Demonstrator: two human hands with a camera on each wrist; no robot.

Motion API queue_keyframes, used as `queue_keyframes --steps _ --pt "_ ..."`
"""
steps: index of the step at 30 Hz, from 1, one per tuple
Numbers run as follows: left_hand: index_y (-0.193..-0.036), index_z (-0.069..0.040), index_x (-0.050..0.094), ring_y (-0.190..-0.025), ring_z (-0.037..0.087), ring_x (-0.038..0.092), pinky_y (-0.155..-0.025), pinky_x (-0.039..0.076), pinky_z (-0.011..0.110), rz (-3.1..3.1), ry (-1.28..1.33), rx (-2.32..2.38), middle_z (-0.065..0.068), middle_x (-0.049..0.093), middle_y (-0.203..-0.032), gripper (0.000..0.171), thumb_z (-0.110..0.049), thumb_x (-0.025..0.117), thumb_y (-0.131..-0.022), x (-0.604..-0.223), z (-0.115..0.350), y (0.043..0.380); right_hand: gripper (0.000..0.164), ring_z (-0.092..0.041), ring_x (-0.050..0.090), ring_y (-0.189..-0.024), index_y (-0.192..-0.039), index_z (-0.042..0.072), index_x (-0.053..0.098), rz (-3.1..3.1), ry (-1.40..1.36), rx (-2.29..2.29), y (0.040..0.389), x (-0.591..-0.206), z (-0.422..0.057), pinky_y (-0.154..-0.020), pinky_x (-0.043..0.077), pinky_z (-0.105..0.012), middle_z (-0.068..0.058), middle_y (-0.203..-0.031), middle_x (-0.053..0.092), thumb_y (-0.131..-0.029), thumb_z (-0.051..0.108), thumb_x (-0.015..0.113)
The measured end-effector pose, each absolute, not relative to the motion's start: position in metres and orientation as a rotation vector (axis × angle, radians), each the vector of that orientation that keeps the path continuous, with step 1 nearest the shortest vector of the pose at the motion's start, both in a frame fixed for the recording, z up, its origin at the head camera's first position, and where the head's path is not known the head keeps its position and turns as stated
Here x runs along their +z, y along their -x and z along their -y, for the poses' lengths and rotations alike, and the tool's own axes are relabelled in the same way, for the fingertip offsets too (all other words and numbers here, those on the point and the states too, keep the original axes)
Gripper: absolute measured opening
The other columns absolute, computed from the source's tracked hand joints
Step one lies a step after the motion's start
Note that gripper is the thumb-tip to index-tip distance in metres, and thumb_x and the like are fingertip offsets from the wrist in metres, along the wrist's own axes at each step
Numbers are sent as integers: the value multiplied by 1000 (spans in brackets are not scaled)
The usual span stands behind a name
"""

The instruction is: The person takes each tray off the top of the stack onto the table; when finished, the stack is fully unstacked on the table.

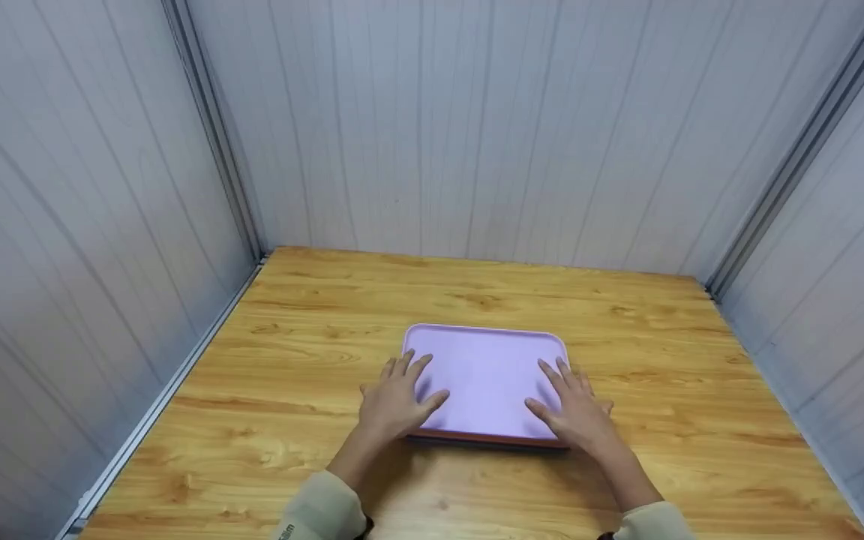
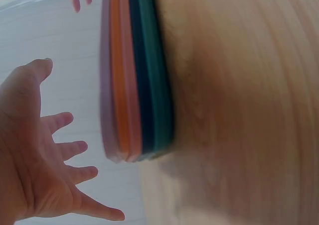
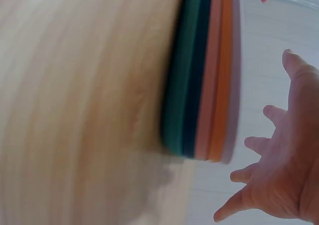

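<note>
A stack of several shallow rectangular trays lies on the wooden table, with a lilac tray point(image 1: 483, 375) on top. Beneath it, in the left wrist view, show an orange tray point(image 2: 119, 85), a pink tray point(image 2: 130, 85), a dark blue tray point(image 2: 143, 85) and a green tray point(image 2: 158, 85). My left hand point(image 1: 394, 403) hovers over the stack's left edge, fingers spread and apart from the trays. Over the right edge, my right hand point(image 1: 576, 412) is held the same way, palm down with nothing in it. Both wrist views show a gap between hand and stack.
The wooden table point(image 1: 312, 360) reaches to pale panelled walls at the back point(image 1: 447, 135), left point(image 1: 64, 187) and right point(image 1: 844, 300). Grey metal posts point(image 1: 214, 127) stand in the corners. Bare wood surrounds the stack on every side.
</note>
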State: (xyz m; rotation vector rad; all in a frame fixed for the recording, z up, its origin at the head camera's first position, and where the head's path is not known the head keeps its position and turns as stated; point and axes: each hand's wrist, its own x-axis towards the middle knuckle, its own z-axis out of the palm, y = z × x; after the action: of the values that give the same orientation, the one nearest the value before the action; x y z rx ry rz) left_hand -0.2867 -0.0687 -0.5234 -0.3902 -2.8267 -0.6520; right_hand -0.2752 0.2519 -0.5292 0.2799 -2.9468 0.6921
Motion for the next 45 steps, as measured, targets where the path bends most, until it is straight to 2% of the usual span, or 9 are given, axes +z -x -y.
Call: queue_keyframes --steps 10,13,18,24,29,36,45 --pt "-149 -20 51 -142 41 37 -99 34 78 2857 294 -778 14 40 -158 71 -60 60 -91 -540 76 292 80 -55 14 -146 -163 20 23 2940 -177 867 280 -544 -264 -96 10 -89 -19 -166 15 -99 58 53" --pt "-150 -18 49 -142 41 38 -103 35 72 2856 278 -844 16 39 -158 71 -56 62 -91 -544 77 293 77 -53 15 -147 -162 14 22 2910 -205 943 282 -549 -267 -104 13 -83 -25 -165 13 -101 46 56" --pt "-152 -16 46 -141 41 39 -107 40 60 2833 272 -973 17 36 -159 71 -49 65 -92 -547 80 296 70 -47 11 -150 -160 0 18 2863 -238 1029 286 -553 -269 -119 12 -61 -29 -164 10 -104 19 54" --pt "-154 -12 41 -142 41 39 -110 38 57 2860 232 -1039 20 35 -159 76 -49 65 -93 -551 83 298 64 -50 16 -147 -152 -18 13 2812 -204 1098 288 -553 -268 -120 12 -58 -37 -159 14 -99 -3 43" --pt "-156 -7 36 -143 37 38 -115 34 52 2895 201 -1074 18 39 -158 79 -48 63 -95 -555 84 297 61 -50 24 -144 -153 -16 13 2799 -127 1182 287 -555 -270 -119 17 -56 -36 -157 19 -99 -5 39" --pt "-155 1 33 -135 41 48 -111 39 52 2836 161 -1122 23 46 -151 70 -29 61 -98 -558 82 296 58 -52 34 -138 -154 -14 18 2773 -69 1230 285 -558 -272 -117 24 -58 -38 -151 30 -100 -3 36" --pt "-151 7 39 -122 43 58 -103 47 53 2754 137 -1138 28 55 -140 54 -8 55 -101 -557 77 297 57 -50 28 -142 -154 -13 22 2774 -10 1276 286 -559 -272 -119 20 -55 -34 -155 26 -100 -1 37"
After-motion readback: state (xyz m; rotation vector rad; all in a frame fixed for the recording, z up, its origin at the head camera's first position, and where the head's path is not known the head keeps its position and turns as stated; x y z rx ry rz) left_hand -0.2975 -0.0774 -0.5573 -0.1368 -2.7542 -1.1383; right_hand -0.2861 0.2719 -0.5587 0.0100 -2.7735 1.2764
